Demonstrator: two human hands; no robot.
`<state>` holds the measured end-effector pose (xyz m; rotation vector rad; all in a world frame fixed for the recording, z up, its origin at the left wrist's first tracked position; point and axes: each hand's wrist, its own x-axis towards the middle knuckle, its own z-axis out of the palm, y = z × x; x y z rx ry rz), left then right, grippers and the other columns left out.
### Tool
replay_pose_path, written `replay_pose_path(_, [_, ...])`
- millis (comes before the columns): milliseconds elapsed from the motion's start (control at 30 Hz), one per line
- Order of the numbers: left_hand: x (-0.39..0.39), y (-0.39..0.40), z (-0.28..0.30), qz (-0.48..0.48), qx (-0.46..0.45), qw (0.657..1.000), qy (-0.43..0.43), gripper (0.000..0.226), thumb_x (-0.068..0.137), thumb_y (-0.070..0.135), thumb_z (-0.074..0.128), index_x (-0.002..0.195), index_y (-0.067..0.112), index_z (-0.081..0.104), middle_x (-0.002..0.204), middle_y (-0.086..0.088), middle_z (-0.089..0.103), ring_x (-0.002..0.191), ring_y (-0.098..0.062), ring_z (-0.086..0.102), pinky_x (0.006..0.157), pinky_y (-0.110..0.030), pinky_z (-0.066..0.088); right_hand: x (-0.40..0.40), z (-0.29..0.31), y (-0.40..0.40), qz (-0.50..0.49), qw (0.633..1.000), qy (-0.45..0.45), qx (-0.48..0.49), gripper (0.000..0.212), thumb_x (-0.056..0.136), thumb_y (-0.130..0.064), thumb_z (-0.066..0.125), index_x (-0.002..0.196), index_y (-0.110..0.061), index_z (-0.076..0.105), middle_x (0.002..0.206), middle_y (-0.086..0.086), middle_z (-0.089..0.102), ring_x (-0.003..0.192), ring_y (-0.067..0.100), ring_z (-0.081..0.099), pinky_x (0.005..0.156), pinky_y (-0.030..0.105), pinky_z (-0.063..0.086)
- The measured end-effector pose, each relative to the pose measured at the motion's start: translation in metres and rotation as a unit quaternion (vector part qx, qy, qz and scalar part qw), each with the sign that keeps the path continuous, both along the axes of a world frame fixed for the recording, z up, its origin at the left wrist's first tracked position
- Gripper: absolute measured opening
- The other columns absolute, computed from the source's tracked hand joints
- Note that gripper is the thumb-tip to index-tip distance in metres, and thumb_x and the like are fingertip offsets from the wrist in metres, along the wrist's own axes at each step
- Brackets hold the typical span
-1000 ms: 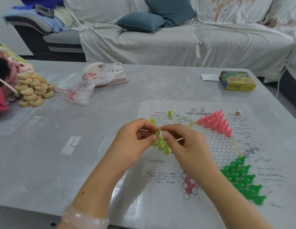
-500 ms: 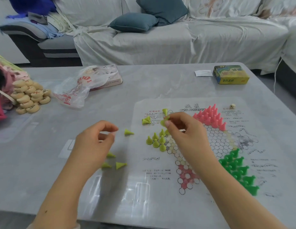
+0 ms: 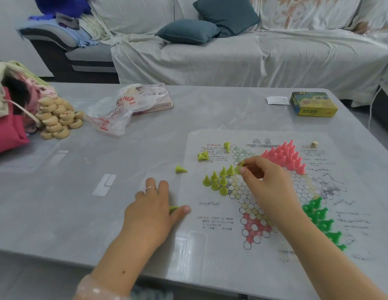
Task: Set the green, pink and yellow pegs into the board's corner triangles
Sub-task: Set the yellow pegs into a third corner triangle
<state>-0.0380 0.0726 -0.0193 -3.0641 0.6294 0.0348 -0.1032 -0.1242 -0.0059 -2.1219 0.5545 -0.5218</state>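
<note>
Two hands, right hand [image 3: 262,180] pinching yellow peg [image 3: 240,167] (fingertips), left hand [image 3: 154,208] flat on table [image 3: 59,202]

Two hands [image 3: 154,211]; two cushions [image 3: 188,31]
</note>
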Motion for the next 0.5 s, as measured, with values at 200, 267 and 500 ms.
replay_pose_path(200, [0.005,-0.003,-0.018,-0.071,-0.113,0.982,-0.131,0.031,0.058,0.013,0.080,0.064,0.007,0.050,0.057,-0.010,0.047,0.038,-0.012,0.013,0.048,-0.008,-0.005,0.001,-0.001,-0.003,-0.009,1.000,0.001,-0.014,0.015,0.087,-0.020,0.057,0.099,-0.018,0.063,0.081,-0.010,0.061,0.075,-0.002,0.053,0.062,0.008,0.037])
replay_pose_path(267, [0.005,-0.002,-0.017,-0.075,-0.124,0.981,-0.128,0.026,0.064,0.011,0.074,0.063,0.008,0.048,0.056,-0.009,0.046,0.038,-0.009,0.005,0.045,-0.009,-0.006,0.002,-0.002,-0.005,-0.015,1.000,0.001,-0.012,0.015,0.087,-0.019,0.057,0.099,-0.016,0.063,0.080,-0.008,0.061,0.075,0.000,0.053,0.064,0.009,0.038])
replay_pose_path(500, [0.018,-0.009,-0.009,-0.031,-0.343,0.939,0.028,0.027,0.095,0.026,0.041,0.070,0.016,0.037,0.067,0.001,0.044,0.062,-0.016,0.042,0.055,-0.024,0.030,0.009,-0.010,-0.007,-0.008,0.997,0.042,-0.063,0.015,0.086,-0.017,0.056,0.098,-0.014,0.065,0.079,-0.007,0.061,0.070,0.000,0.054,0.061,0.008,0.036])
